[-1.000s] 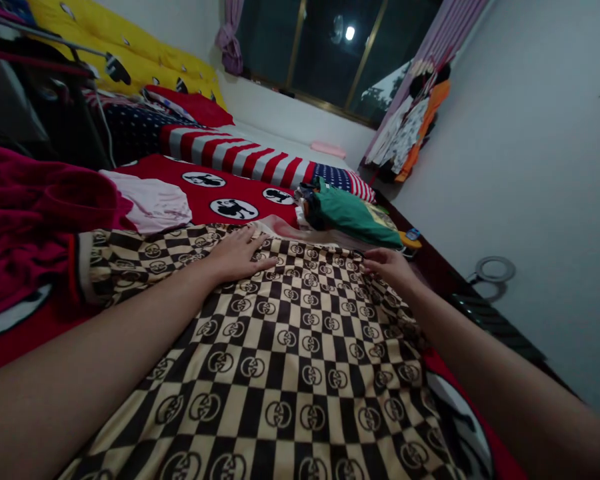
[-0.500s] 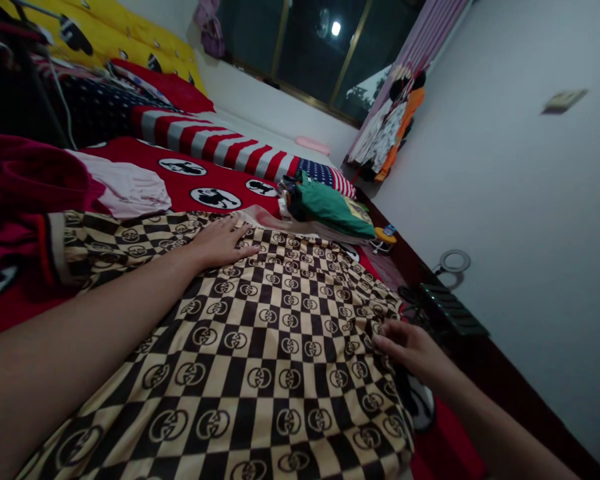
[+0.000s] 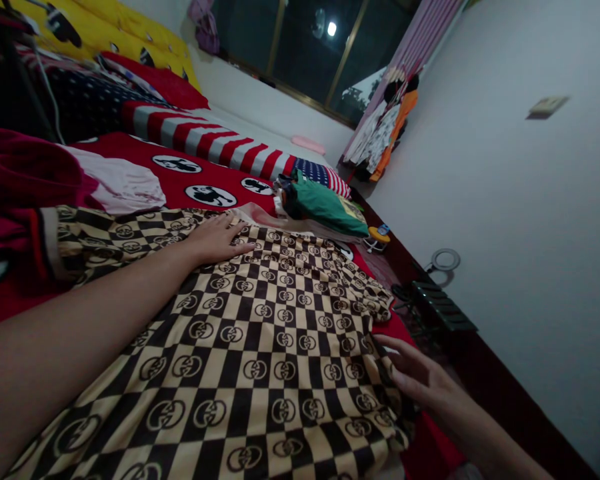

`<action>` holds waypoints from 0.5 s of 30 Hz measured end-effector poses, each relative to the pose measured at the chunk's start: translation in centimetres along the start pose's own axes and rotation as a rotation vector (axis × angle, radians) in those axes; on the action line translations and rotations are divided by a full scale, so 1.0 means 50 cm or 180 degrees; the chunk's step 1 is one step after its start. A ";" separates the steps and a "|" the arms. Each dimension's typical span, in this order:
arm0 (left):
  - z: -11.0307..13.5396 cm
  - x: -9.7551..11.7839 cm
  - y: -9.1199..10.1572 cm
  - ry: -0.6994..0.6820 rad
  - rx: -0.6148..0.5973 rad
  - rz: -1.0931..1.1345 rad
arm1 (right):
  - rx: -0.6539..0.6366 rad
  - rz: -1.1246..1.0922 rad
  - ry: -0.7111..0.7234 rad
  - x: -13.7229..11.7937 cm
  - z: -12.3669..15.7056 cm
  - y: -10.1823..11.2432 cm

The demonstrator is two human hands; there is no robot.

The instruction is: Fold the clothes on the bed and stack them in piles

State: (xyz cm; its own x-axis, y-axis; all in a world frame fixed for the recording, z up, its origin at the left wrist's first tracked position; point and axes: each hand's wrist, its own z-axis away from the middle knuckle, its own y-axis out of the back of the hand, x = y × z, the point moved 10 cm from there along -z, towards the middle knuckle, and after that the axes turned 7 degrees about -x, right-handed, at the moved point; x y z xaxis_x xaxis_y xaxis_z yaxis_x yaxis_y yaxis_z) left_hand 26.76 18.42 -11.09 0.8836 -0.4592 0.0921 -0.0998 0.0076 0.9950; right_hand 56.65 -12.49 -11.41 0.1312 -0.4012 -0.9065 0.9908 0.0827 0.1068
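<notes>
A tan and dark checked short-sleeved shirt [image 3: 260, 347] with ring-shaped prints lies spread out on the red bedding. My left hand [image 3: 217, 241] rests flat on its upper part, just below the collar, fingers stretched out. At the shirt's right side edge, below the right sleeve [image 3: 375, 293], is my right hand [image 3: 420, 373]. Its thumb and fingers are apart, and the fingertips touch or nearly touch the cloth; no firm grip shows. The left sleeve [image 3: 95, 237] lies extended, with a pale and orange-edged cuff.
Folded clothes with a green garment [image 3: 325, 205] on top lie beyond the collar. A dark pink garment [image 3: 25, 173] and a pale pink cloth [image 3: 125, 183] are at the left. Along the right wall stand a dark slatted object [image 3: 445, 307] and a ring-shaped light [image 3: 446, 259].
My right hand has moved from near the right sleeve down along the shirt's side, and its fingers have spread. The right sleeve now lies uncovered. My left hand stays in place.
</notes>
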 end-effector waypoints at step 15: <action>-0.004 -0.007 -0.007 -0.0013 -0.0027 0.0089 | 0.0041 0.1085 -0.0892 0.020 -0.006 0.125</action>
State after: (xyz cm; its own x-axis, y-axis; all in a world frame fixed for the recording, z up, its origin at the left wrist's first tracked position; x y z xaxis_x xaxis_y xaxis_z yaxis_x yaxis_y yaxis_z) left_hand 26.57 18.78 -11.45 0.8786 -0.4623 0.1199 -0.1207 0.0279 0.9923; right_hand 62.95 -12.11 -11.76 0.4527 -0.5849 -0.6730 0.8894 0.2427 0.3873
